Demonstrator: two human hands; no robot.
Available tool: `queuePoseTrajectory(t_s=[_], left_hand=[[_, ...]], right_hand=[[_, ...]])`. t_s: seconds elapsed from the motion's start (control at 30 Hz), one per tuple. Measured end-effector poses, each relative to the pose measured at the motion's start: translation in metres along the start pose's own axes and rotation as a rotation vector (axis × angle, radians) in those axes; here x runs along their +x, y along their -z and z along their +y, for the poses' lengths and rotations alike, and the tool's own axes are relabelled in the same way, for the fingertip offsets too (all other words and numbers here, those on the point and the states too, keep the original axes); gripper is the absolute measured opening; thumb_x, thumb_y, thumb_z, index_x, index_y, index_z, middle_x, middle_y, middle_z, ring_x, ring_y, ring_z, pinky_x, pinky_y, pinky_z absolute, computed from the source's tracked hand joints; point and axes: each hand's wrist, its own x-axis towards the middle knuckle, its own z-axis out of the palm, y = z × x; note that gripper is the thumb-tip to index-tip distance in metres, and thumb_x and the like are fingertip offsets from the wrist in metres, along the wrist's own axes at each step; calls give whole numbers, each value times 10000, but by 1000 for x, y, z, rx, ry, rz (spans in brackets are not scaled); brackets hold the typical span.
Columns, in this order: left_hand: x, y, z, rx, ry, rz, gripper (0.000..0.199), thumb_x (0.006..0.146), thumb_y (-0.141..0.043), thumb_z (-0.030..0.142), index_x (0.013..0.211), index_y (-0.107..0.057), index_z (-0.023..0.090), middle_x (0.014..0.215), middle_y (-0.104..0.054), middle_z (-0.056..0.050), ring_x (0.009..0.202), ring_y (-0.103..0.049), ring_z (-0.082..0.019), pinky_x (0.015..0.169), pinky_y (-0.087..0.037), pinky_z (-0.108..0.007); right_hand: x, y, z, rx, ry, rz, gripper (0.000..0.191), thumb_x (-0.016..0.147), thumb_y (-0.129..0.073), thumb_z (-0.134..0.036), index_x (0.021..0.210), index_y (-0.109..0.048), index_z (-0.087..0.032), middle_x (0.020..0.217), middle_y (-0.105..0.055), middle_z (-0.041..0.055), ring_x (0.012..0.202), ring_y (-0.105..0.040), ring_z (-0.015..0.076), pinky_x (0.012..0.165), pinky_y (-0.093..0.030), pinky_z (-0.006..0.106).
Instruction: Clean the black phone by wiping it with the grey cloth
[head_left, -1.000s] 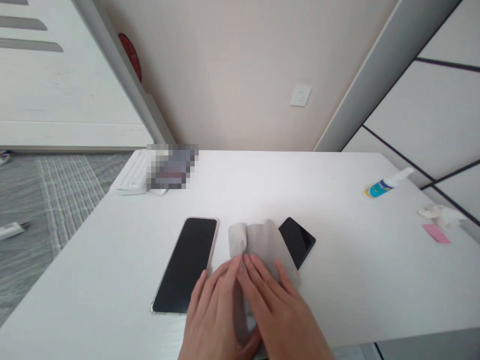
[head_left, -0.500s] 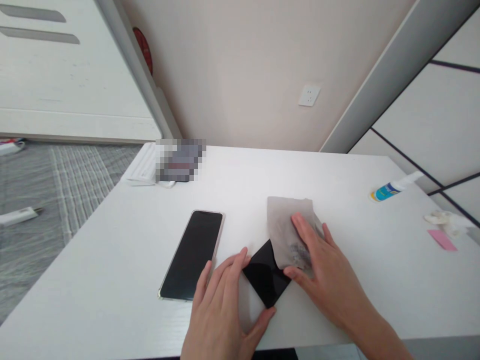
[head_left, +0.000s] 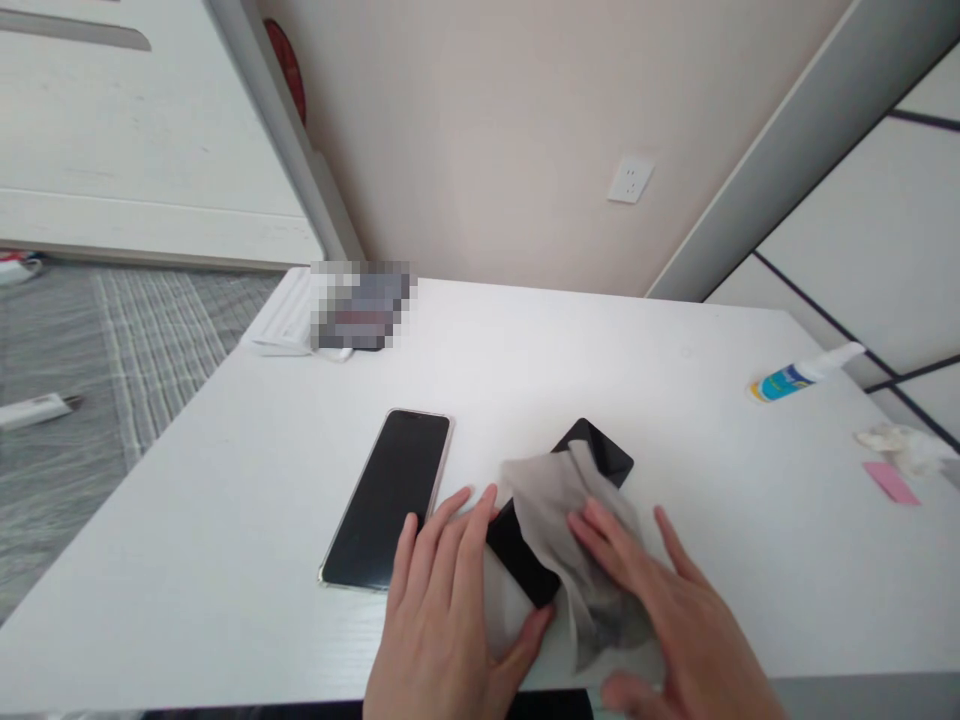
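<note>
A black phone (head_left: 519, 562) lies slantwise on the white table, its middle covered by a grey cloth (head_left: 546, 490). My left hand (head_left: 442, 610) clasps the phone's near end, thumb at the bottom corner and fingertips at the left edge. Over the cloth, my right hand (head_left: 675, 610) presses its fingers down, the cloth bunched beneath the palm. The thumb of that hand is blurred, and its little finger sticks up. A second, larger phone (head_left: 386, 500) in a clear case lies dark-screened just left of my left hand.
White folded masks (head_left: 281, 315) and a pixelated item (head_left: 364, 305) lie at the table's far left corner. A small spray bottle (head_left: 799, 378) lies at the right, near crumpled white tissue (head_left: 904, 445) and a pink slip (head_left: 891, 482). The wall has a socket (head_left: 631, 180).
My right hand has drawn the cloth down toward me, baring the phone's far end. The left hand keeps its hold at the near end. The view has shifted slightly.
</note>
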Motion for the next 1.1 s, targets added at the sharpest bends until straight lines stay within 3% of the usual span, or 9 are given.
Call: queuePoseTrajectory(t_s=[0.1, 0.2, 0.37, 0.53, 0.7, 0.87, 1.0, 1.03, 1.1], left_hand=[[-1, -3, 0, 9, -8, 10, 738, 895, -712, 396, 1508, -443, 84, 1479, -656, -162, 1375, -606, -332, 1216, -372, -551], [0, -3, 0, 17, -19, 15, 732, 890, -700, 368, 1507, -444, 68, 1486, -654, -155, 1386, -603, -318, 1226, -349, -525], [3, -2, -3, 60, -69, 43, 630, 905, -620, 321, 1457, -480, 51, 1427, -692, -175, 1315, -655, -323, 1150, -434, -535], [3, 0, -2, 42, -59, 4, 791, 710, -566, 192, 1482, -456, 61, 1409, -698, -172, 1280, -671, -344, 1103, -487, -571], [4, -2, -2, 10, -43, 18, 711, 884, -663, 337, 1512, -452, 81, 1436, -681, -148, 1327, -637, -312, 1181, -408, -516], [4, -6, -7, 62, -91, 76, 613, 959, -599, 370, 1467, -498, 42, 1453, -673, -158, 1321, -644, -294, 1178, -386, -485], [4, -12, -12, 125, -142, 131, 610, 958, -573, 423, 1417, -532, 24, 1392, -709, -175, 1251, -688, -298, 1101, -455, -488], [4, -13, -14, 137, -153, 135, 622, 946, -578, 434, 1410, -536, 22, 1372, -719, -180, 1232, -696, -301, 1081, -473, -488], [3, -15, -16, 151, -164, 136, 647, 900, -579, 403, 1414, -529, 14, 1349, -727, -186, 1210, -704, -308, 1052, -496, -488]], right_hand=[[7, 11, 31, -96, -185, 57, 900, 1044, -386, -771, 1723, -97, -255, 1591, -553, 134, 1421, -591, 349, 1291, -222, 707], [28, 7, 39, -124, -219, 70, 926, 1036, -452, -752, 1723, -95, -242, 1632, -502, 163, 1474, -535, 367, 1287, -216, 727], [48, -19, -8, -82, -23, -44, 1183, 912, -588, -845, 1723, -78, -151, 1710, -357, 169, 1567, -398, 369, 1268, -354, 640], [17, -25, -30, -98, 240, -127, 836, 1100, -517, -349, 1715, 3, -124, 1643, -464, 97, 1525, -477, 232, 1263, -407, 468], [2, 11, 16, -23, 2, -126, 1036, 1014, -465, -784, 1724, -3, -187, 1616, -514, 157, 1454, -565, 301, 1285, -328, 605], [41, 19, 44, -92, -106, -42, 1005, 1012, -512, -759, 1723, -56, -214, 1648, -474, 171, 1520, -484, 326, 1293, -280, 669], [54, -10, 13, -129, -13, -16, 1174, 894, -623, -842, 1707, -170, -125, 1680, -402, 186, 1527, -464, 369, 1255, -384, 640], [50, -19, 2, -143, 55, -17, 1145, 907, -634, -816, 1704, -193, -122, 1688, -390, 157, 1530, -465, 350, 1254, -407, 599], [37, -32, -17, -223, 240, 13, 862, 1060, -588, -542, 1698, -204, -108, 1673, -412, 101, 1516, -491, 274, 1225, -471, 469]])
